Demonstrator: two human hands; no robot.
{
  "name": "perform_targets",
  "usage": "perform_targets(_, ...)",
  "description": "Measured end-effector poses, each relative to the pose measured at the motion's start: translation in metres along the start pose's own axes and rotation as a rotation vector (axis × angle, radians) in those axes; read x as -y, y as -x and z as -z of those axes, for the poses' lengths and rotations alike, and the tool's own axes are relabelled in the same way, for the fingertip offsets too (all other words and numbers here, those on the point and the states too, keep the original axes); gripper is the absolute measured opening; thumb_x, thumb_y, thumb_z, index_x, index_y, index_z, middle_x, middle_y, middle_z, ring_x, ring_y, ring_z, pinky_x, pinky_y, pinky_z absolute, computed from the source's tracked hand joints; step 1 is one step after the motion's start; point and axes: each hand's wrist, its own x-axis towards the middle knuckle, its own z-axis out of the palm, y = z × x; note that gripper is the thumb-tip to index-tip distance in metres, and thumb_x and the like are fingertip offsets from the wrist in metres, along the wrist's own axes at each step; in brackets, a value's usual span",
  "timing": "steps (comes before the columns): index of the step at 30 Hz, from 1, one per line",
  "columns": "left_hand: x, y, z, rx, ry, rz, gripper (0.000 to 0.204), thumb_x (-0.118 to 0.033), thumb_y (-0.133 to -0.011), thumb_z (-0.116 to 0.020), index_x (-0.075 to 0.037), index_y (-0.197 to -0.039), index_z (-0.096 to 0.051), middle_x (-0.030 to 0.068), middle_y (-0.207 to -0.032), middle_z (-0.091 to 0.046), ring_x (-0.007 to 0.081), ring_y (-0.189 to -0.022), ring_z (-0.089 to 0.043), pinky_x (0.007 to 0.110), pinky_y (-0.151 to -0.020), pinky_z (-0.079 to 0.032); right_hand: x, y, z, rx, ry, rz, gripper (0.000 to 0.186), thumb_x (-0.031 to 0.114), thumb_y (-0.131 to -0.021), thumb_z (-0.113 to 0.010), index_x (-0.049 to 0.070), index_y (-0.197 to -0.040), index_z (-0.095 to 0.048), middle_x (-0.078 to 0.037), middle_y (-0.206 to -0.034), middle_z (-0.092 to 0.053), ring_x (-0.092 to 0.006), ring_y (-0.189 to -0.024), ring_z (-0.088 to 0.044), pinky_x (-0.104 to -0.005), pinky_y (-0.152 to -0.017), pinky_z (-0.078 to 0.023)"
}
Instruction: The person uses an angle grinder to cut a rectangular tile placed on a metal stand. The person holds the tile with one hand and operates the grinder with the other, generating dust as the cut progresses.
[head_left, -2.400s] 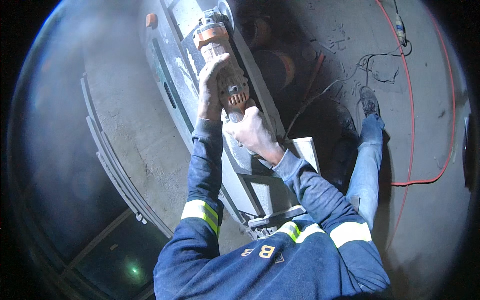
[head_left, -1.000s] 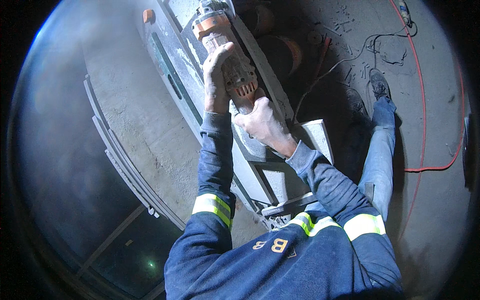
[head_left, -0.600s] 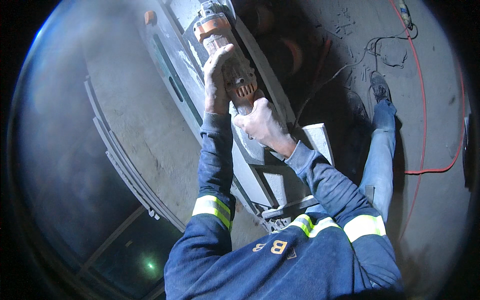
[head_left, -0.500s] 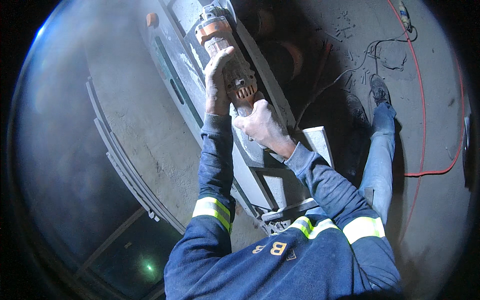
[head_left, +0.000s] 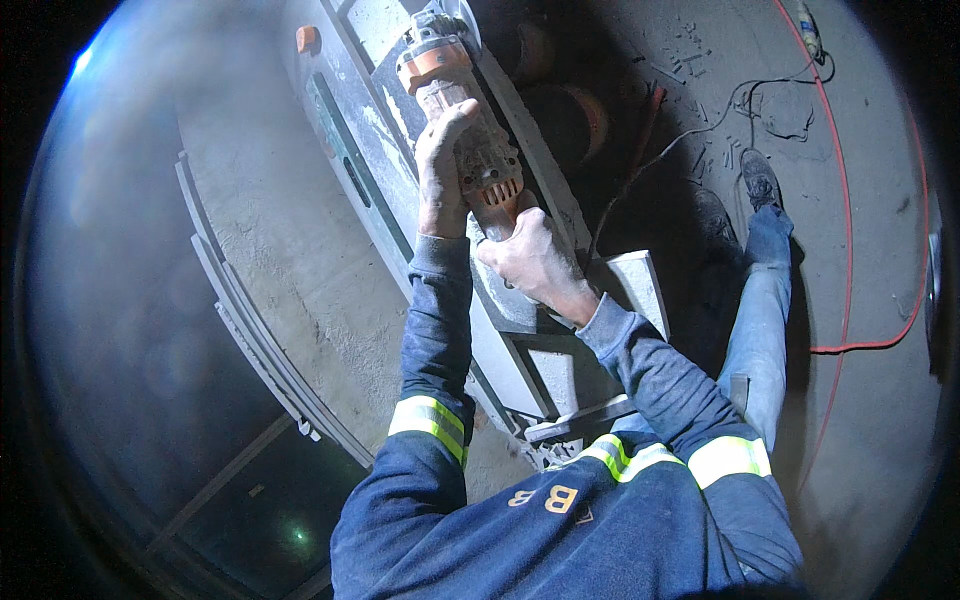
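Note:
An orange and grey angle grinder, coated in dust, slants away from me over a long pale metal piece. My left hand is closed around the left side of its body. My right hand is wrapped round its rear handle, nearer to me. At the far end the grinder's head and part of its disc guard lie close to the metal; I cannot tell whether the disc touches it.
Long thin metal strips lie at the left. On the floor at right are a red hose, a dark cable and scattered small offcuts. A white block-like plate stands by my right forearm. Dust or smoke hazes the far left.
The grinder and both hands have shifted slightly to the right and a little toward me. My grip on it looks the same.

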Motion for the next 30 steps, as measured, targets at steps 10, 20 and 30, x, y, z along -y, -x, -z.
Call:
perform_targets(10,0.008,-0.011,0.009,0.009,-0.013,-0.002,0.036,-0.028,-0.089,-0.065,-0.003,-0.112,-0.056,0.0133,-0.09,-0.065,0.0256,-0.076,-0.067,0.039,-0.067,-0.057,-0.026,-0.016,-0.012,-0.014,0.376,0.291,0.04,0.023,-0.081,-0.068,-0.012,-0.092,-0.052,-0.019,-0.084,-0.061,-0.0219,-0.073,-0.063,-0.0366,-0.06,-0.052)
perform_targets(20,0.006,-0.007,0.01,0.043,-0.049,0.011,0.032,-0.032,-0.089,-0.065,-0.005,-0.106,-0.064,0.0052,-0.091,-0.063,0.0171,-0.081,-0.066,0.031,-0.074,-0.055,0.002,-0.004,-0.001,-0.019,0.033,0.003,0.046,0.022,-0.079,-0.068,-0.015,-0.1,-0.053,-0.02,-0.078,-0.063,-0.0286,-0.071,-0.066,-0.0384,-0.065,-0.054)
perform_targets(30,0.005,0.006,0.003,0.07,-0.089,-0.048,0.036,-0.035,-0.088,-0.066,-0.005,-0.107,-0.064,0.0072,-0.094,-0.064,0.0175,-0.083,-0.065,0.031,-0.075,-0.054,-0.041,-0.006,-0.021,0.014,0.175,0.143,0.036,0.021,-0.081,-0.07,-0.007,-0.098,-0.055,-0.016,-0.08,-0.058,-0.0257,-0.079,-0.061,-0.037,-0.069,-0.052)
